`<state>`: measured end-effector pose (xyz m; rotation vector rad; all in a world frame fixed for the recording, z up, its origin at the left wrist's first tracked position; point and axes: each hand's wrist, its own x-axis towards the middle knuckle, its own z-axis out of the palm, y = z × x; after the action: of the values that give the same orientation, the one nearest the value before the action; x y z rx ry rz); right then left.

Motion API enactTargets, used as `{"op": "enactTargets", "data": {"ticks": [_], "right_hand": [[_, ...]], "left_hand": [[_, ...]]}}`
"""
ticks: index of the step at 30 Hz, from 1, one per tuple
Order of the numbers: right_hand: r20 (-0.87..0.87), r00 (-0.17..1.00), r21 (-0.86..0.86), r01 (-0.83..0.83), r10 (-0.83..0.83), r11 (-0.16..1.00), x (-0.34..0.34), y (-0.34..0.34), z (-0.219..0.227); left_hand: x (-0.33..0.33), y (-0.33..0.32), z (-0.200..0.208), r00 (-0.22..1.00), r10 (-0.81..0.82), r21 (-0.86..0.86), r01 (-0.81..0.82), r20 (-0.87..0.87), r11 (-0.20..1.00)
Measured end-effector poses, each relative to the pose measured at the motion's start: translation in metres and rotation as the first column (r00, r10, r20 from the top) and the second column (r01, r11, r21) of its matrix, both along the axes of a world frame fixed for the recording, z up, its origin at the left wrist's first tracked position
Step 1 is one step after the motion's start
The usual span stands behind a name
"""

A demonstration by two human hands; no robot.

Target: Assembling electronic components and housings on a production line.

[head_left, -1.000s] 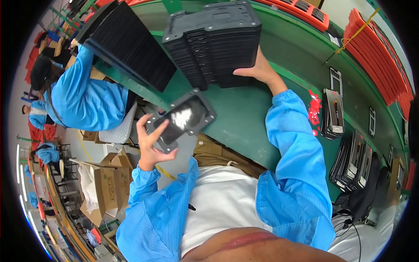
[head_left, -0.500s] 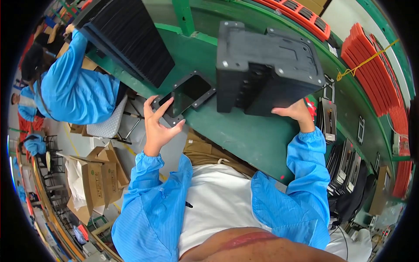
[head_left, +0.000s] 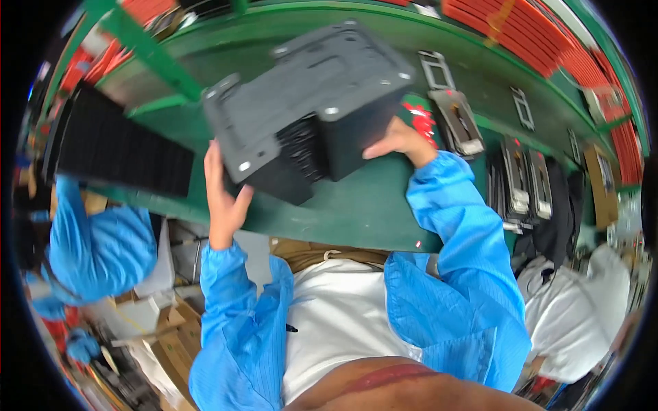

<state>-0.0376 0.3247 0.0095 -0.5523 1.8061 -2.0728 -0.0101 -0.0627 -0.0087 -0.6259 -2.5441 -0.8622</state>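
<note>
A tall stack of black frames (head_left: 308,89), with small silvery dots at its top corners, is gripped between my two hands over the green table (head_left: 356,212). It leans, its left end lower than its right. My left hand (head_left: 225,202) presses against its left end, thumb on the near side and fingers reaching up along it. At the right end, my right hand (head_left: 401,145) has its thumb on the near face; its other fingers are hidden behind the stack. Whether the stack's underside touches the table is hard to make out.
Left on the table stands another stack of black frames (head_left: 127,147). Red pieces (head_left: 421,123) and grey metal-looking parts (head_left: 458,122) lie to the right. Red trays (head_left: 514,31) line the back. A person in blue (head_left: 103,250) is at the left, another in white (head_left: 576,308) at the right.
My left hand has gone from open beside a single black frame to holding the stack's left end. The stack has moved left and tilted. That single frame no longer shows. The view has turned right.
</note>
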Motion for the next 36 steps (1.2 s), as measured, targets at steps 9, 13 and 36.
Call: {"op": "enactTargets", "data": {"ticks": [9, 13, 36], "right_hand": [[0.115, 0.990, -0.605, 0.133, -0.079, 0.785, -0.063, 0.011, 0.013], [-0.584, 0.656, 0.751, 0.660, -0.479, -0.012, -0.120, 0.059, 0.007], [-0.752, 0.488, 0.645, 0.685, -0.443, -0.339, -0.154, 0.104, -0.013]], "left_hand": [[0.012, 0.050, -0.023, 0.899, -0.320, 0.341, 0.213, 0.298, 0.916], [0.000, 0.037, -0.008, 0.797, -0.327, 0.342, 0.162, 0.507, 0.925], [-0.014, 0.034, -0.022, 0.712, -0.478, 0.562, 0.141, 0.515, 0.815]]}}
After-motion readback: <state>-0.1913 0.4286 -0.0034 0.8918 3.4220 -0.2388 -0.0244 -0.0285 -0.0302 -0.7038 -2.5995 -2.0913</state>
